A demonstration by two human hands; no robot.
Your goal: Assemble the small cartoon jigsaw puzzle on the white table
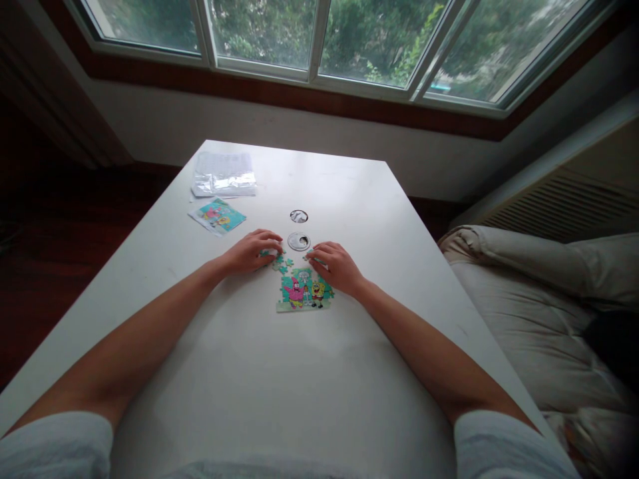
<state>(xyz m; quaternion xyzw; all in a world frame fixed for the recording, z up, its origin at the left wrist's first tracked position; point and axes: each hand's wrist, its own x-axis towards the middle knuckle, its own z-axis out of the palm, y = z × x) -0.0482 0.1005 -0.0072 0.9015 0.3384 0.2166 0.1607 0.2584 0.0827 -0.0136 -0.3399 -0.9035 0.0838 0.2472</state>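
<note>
A partly joined jigsaw puzzle (304, 293) lies flat on the white table, showing a pink starfish figure and a yellow square figure on teal. Just above its upper left corner are several loose puzzle pieces (283, 264). My left hand (253, 251) rests over some of these, thumb and fingers curled in on a piece that they mostly cover. At the puzzle's upper right, my right hand (337, 266) has its fingers bent together, with a small piece at the fingertips. The fingers of both hands partly hide the pieces beneath them.
Beyond the hands, two round metal-edged inserts, a nearer one (299, 241) and a farther one (299, 216), are set in the table (279, 379). At the left lie a picture card (219, 216) and a clear plastic bag (223, 175). A cushioned seat (514, 313) stands to the right.
</note>
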